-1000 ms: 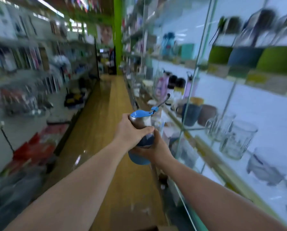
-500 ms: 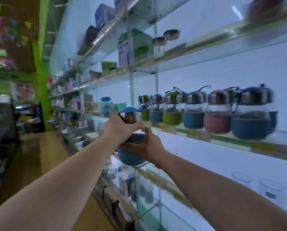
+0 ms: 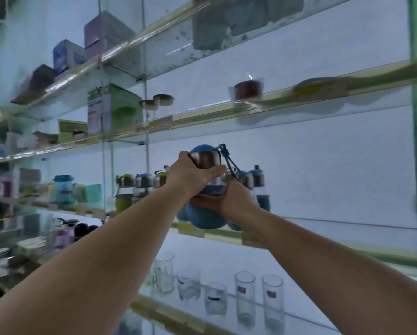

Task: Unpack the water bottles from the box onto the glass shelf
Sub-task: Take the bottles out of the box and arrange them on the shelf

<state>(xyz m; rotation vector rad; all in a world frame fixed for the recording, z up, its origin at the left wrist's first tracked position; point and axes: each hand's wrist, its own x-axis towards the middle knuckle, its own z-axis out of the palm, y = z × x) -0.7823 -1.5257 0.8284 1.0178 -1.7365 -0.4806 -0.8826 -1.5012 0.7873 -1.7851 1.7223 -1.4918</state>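
I hold the round blue-sleeved glass water bottle with its steel collar and blue cap (image 3: 207, 187) up before the glass shelf (image 3: 299, 247): my left hand (image 3: 193, 174) grips the collar, my right hand (image 3: 229, 199) cups its belly. It looks light but breakable, the glass probably slick, so the soft sleeve seems the safer hold. No label is readable.

**Shop goods around the shelving**

Clear drinking glasses (image 3: 245, 299) stand in a loose row on the lowest shelf, toward its front edge. One level above the bottles, a green carton (image 3: 114, 107) sits near the upright post, with two round metal lids (image 3: 157, 101) just beside it and a dark red tub (image 3: 247, 89) farther right. Purple and blue boxes (image 3: 86, 44) line the top shelf's left end. A pale blue jug (image 3: 63, 189) stands at the far left.
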